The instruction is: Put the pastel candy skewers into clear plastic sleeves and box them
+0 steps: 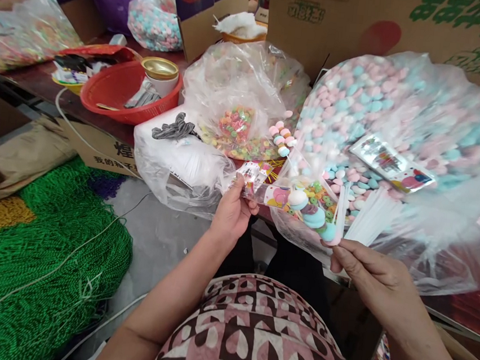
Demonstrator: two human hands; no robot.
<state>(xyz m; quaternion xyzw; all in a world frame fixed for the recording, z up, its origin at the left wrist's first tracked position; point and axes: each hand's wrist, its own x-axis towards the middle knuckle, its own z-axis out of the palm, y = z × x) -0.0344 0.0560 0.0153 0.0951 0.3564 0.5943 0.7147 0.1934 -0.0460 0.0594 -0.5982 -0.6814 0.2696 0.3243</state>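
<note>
Head view looks down over our lap, with both forearms reaching up and away from the body toward the bench (41, 79). Our left hand (231, 213) is raised with its back toward us, wrist straight, fingers curled round the near end of a small clear printed packet (261, 182), the thumb pressed on its edge; the hand is closed on it. Our right hand (373, 272) comes in from the lower right, palm turned partly up, with fingers drawn narrow and pinched on the lower end of a candy skewer (316, 210), a stick strung with round pink, white and pale blue sweets and small coloured rings. The skewer lies between the two hands, its far end meeting the packet's mouth; we cannot tell how far it is inside. Thin white sticks (367, 218) fan out just above the right fingers.

Behind the skewer a large clear bag of pink and blue sweets (384, 97) slumps on the bench, a printed wrapper (388, 163) lying on it. Left of it sits a smaller bag of coloured rings (239, 126), then a red basin (117, 89) holding a gold-lidded tin (160, 70). Green netting (37, 262) is heaped on the floor at lower left.
</note>
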